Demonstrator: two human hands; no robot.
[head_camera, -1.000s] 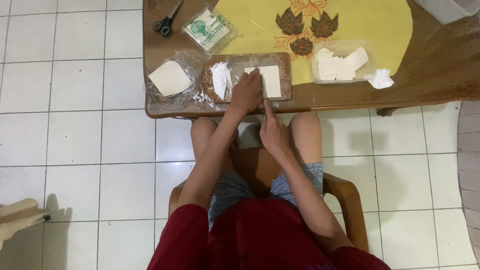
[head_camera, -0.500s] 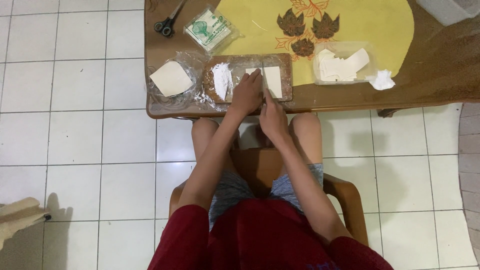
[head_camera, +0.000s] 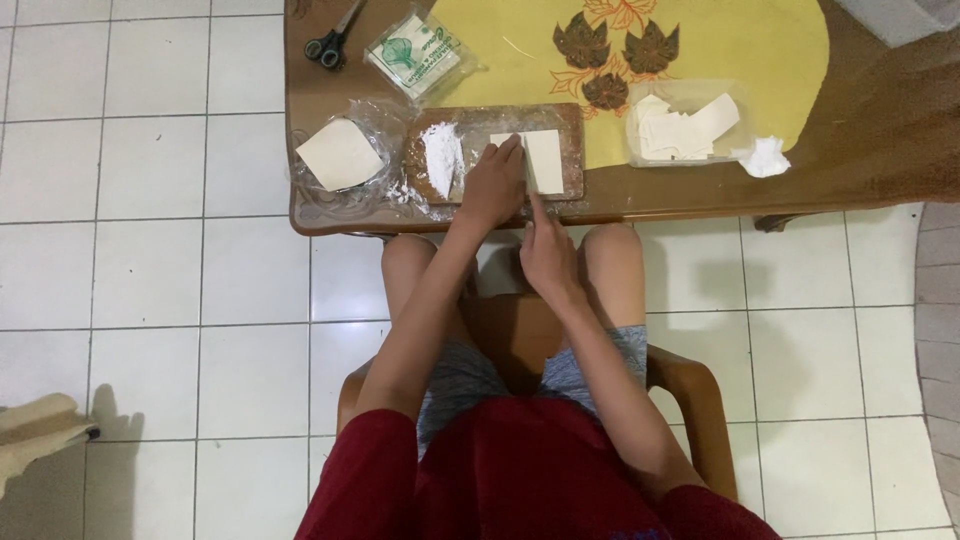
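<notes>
A wooden board (head_camera: 570, 118) dusted with white flour (head_camera: 442, 158) lies at the table's near edge. On it rests a pale rectangular dough sheet (head_camera: 546, 160). My left hand (head_camera: 492, 185) presses down on the sheet's left part and holds it in place. My right hand (head_camera: 545, 258) hovers just off the table edge above my knees, closed, with the index finger stretched along what looks like a thin knife (head_camera: 531, 205). The knife's tip reaches the board's near edge beside the sheet.
A clear bag with a pale square sheet (head_camera: 340, 155) lies left of the board. A clear tray of cut pale pieces (head_camera: 685, 125) and a crumpled white tissue (head_camera: 765, 157) sit to the right. Scissors (head_camera: 332, 40) and a packet (head_camera: 412, 52) lie farther back on the brown table (head_camera: 880, 130).
My right hand has drawn back slightly toward my body along the sheet's edge. My left hand stays pressed on the sheet.
</notes>
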